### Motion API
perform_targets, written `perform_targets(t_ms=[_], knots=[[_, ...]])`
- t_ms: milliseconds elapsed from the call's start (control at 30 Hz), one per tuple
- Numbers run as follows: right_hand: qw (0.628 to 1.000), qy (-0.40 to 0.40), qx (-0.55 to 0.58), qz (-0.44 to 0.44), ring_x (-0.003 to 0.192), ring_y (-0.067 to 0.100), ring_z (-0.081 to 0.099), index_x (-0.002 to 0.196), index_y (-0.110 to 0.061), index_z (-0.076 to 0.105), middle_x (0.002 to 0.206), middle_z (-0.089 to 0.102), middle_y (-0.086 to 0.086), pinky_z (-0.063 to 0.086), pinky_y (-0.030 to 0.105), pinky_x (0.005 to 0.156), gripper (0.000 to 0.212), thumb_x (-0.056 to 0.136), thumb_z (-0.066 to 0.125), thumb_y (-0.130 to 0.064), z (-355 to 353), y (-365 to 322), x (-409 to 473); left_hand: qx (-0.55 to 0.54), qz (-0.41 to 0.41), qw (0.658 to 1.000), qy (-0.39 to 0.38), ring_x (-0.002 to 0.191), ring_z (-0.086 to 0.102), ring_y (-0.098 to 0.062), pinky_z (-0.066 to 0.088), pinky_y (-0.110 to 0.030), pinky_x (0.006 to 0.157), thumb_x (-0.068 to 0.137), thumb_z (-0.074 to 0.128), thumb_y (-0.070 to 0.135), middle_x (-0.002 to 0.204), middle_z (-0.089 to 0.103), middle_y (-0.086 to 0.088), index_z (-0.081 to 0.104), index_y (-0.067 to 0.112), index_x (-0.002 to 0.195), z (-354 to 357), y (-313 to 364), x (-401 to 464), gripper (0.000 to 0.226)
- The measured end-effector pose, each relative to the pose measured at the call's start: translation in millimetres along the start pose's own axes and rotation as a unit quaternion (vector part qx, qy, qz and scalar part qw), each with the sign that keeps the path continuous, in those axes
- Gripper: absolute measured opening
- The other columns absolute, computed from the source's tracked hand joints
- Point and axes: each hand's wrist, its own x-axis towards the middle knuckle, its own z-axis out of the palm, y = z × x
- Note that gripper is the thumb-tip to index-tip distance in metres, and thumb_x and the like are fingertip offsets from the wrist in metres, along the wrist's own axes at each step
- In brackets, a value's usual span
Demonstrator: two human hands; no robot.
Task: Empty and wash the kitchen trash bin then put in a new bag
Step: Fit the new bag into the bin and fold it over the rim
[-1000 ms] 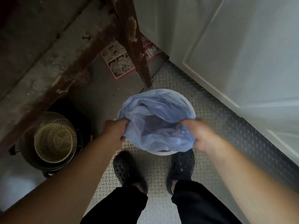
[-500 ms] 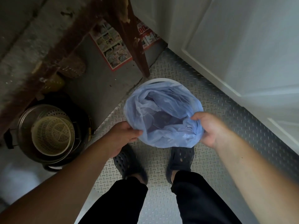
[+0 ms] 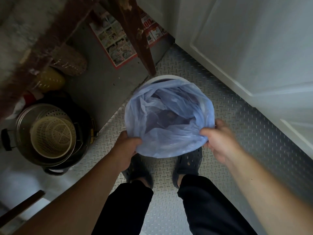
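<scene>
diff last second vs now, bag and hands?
The blue bag went from bunched up between both hands to spread wider and stretched down over the near rim of the white bin. The left hand and right hand moved apart and down along the rim, still pinching the bag edge. The far rim stays uncovered. Bin, strainer pot and feet have not moved.

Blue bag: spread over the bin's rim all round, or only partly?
Partly. The blue bag is folded over the near rim where both hands grip it; at the far side the bin shows bare white rim.
</scene>
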Motion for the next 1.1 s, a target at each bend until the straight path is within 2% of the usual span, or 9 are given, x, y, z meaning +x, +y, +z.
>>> perform_targets(t_ms=[200, 333, 400, 500, 600, 833, 967, 1033, 1100], knots=[[0.990, 0.059, -0.124, -0.032, 0.083, 0.026, 0.070, 0.104, -0.014, 0.061, 0.096, 0.071, 0.009, 0.059, 0.038, 0.068, 0.032, 0.078, 0.063, 0.005, -3, 22, 13, 0.062, -0.018, 0.998, -0.005, 0.111, 0.064, -0.036, 0.054, -0.048, 0.095, 0.086, 0.054, -0.014, 0.127, 0.064, -0.025, 0.057, 0.003, 0.130, -4, -25, 7, 0.047], [0.979, 0.111, -0.157, -0.066, 0.064, 0.023, 0.060, 0.082, -0.013, 0.063, 0.076, 0.066, 0.006, 0.049, 0.035, 0.056, 0.004, 0.084, 0.066, -0.011, -2, 32, 28, 0.236, 0.054, 0.968, 0.068, 0.100, 0.066, -0.036, 0.054, -0.047, 0.084, 0.088, 0.069, 0.009, 0.109, 0.069, -0.020, 0.063, 0.002, 0.114, -1, -32, 17, 0.027], [0.969, 0.145, -0.191, -0.058, 0.055, 0.021, 0.051, 0.069, -0.014, 0.056, 0.064, 0.057, 0.003, 0.038, 0.027, 0.051, 0.020, 0.086, 0.066, -0.020, -3, 36, 35, 0.312, 0.053, 0.942, 0.110, 0.094, 0.067, -0.034, 0.051, -0.038, 0.073, 0.090, 0.071, 0.028, 0.098, 0.068, -0.012, 0.064, 0.004, 0.107, -2, -32, 21, 0.031], [0.986, 0.132, -0.099, 0.019, 0.051, 0.019, 0.049, 0.076, -0.007, 0.062, 0.064, 0.059, 0.006, 0.037, 0.025, 0.049, 0.009, 0.082, 0.066, -0.010, -3, 33, 42, 0.100, -0.026, 0.988, 0.113, 0.069, 0.069, -0.025, 0.053, -0.029, 0.057, 0.090, 0.072, 0.019, 0.078, 0.069, -0.011, 0.066, -0.004, 0.106, -4, -31, 29, 0.029], [0.984, 0.067, 0.118, 0.113, 0.060, 0.018, 0.063, 0.095, -0.001, 0.067, 0.079, 0.072, 0.012, 0.053, 0.023, 0.051, 0.016, 0.082, 0.066, 0.008, -2, 26, 46, -0.147, -0.089, 0.985, 0.018, 0.094, 0.074, -0.024, 0.062, -0.033, 0.082, 0.088, 0.068, -0.006, 0.105, 0.076, -0.015, 0.064, -0.001, 0.119, -3, -29, 32, 0.031], [0.974, -0.012, 0.193, 0.114, 0.095, 0.028, 0.071, 0.113, -0.003, 0.067, 0.098, 0.077, 0.012, 0.059, 0.035, 0.075, 0.036, 0.081, 0.056, 0.011, -3, 17, 40, -0.117, -0.076, 0.989, -0.057, 0.121, 0.061, -0.029, 0.050, -0.044, 0.103, 0.085, 0.048, -0.022, 0.132, 0.065, -0.009, 0.055, 0.015, 0.132, 3, -22, 28, 0.061], [0.975, 0.154, -0.156, -0.039, 0.118, 0.030, 0.056, 0.140, -0.014, 0.045, 0.141, 0.052, 0.010, 0.051, 0.046, 0.095, 0.063, 0.081, 0.066, -0.013, -6, 1, 18, 0.025, -0.043, 0.997, 0.056, 0.126, 0.053, -0.031, 0.045, -0.048, 0.103, 0.079, 0.056, -0.004, 0.145, 0.052, -0.008, 0.042, 0.021, 0.144, -3, 3, 16, 0.071], [0.895, 0.199, -0.290, -0.274, 0.105, 0.022, 0.057, 0.131, -0.017, 0.048, 0.127, 0.050, 0.003, 0.052, 0.037, 0.082, 0.051, 0.083, 0.065, -0.020, 0, -8, -1, 0.138, 0.110, 0.964, 0.197, 0.124, 0.053, -0.025, 0.048, -0.041, 0.098, 0.080, 0.062, 0.010, 0.141, 0.050, -0.003, 0.046, 0.020, 0.143, -3, 10, -2, 0.066], [0.806, 0.129, -0.385, -0.431, 0.094, 0.020, 0.057, 0.118, -0.014, 0.056, 0.112, 0.054, 0.002, 0.050, 0.033, 0.075, 0.034, 0.084, 0.060, -0.019, 17, -16, -11, 0.280, 0.340, 0.870, 0.220, 0.112, 0.054, -0.015, 0.046, -0.031, 0.089, 0.080, 0.059, 0.020, 0.124, 0.055, 0.005, 0.058, 0.020, 0.127, 10, 17, -22, 0.046]])
